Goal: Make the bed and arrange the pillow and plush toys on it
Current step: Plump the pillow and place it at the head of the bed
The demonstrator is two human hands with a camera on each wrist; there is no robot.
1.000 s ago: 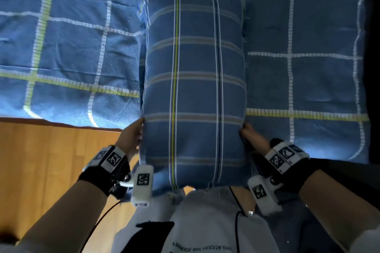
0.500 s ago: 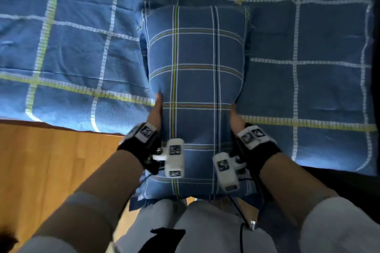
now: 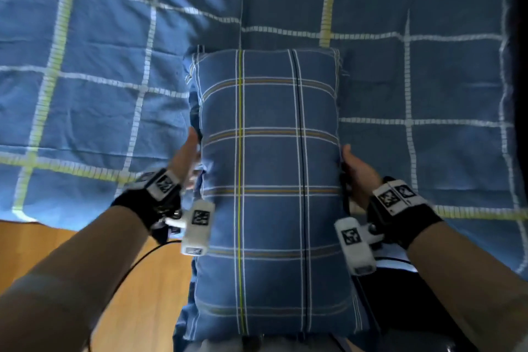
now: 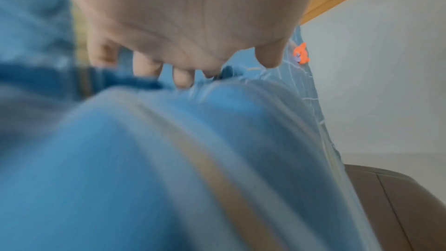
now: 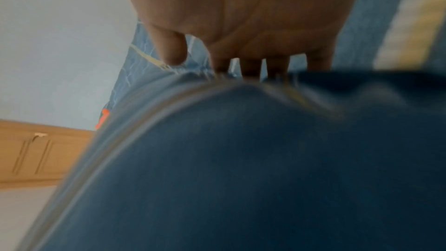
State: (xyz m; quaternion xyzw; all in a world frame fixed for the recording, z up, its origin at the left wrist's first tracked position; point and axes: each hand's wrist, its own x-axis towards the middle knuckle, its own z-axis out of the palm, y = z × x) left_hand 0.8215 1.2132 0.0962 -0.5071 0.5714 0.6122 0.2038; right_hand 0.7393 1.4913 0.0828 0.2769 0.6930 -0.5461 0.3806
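A blue plaid pillow [image 3: 268,174] lies lengthwise in front of me, its far end over the blue checked quilt [image 3: 85,94] and its near end past the bed's edge against my body. My left hand [image 3: 185,160] holds its left side and my right hand [image 3: 354,171] holds its right side, thumbs up beside the edge and fingers hidden behind it. In the wrist views the left hand's fingers [image 4: 144,66] and the right hand's fingers [image 5: 251,68] reach past the pillow's seam. A small orange toy [image 4: 300,53] sits far off on the bed, also seen as an orange toy [image 5: 102,119].
Wooden floor [image 3: 57,251] lies left of me below the bed's edge. A wooden cabinet [image 5: 36,152] stands against a pale wall. A brown padded surface [image 4: 398,207] shows low in the left wrist view. A dark strip [image 3: 520,66] bounds the bed's right side.
Both hands slid from the pillow's near corners forward to the middle of its sides. The pillow tipped flatter, its face now towards me.
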